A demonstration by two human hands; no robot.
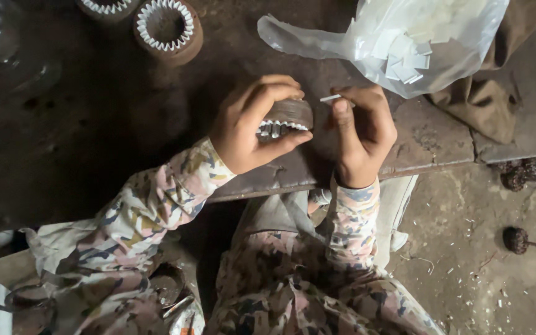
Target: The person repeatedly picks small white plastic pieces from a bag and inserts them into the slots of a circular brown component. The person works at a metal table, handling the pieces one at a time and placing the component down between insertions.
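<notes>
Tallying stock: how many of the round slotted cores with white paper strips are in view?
3: one in the left hand, core; one whole at top; one cut off by the top edge. Others may lie in the dark corner.

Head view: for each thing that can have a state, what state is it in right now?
Left hand: clasped around a slotted ring.
Slotted ring: held on edge, white strips in its slots.
Right hand: pinching a white strip.
White strip: held beside the ring, not yet in a slot.
Plastic bag: lying on the bench, holding loose white strips.
Second ring: lying flat, slots lined with white strips.
</notes>
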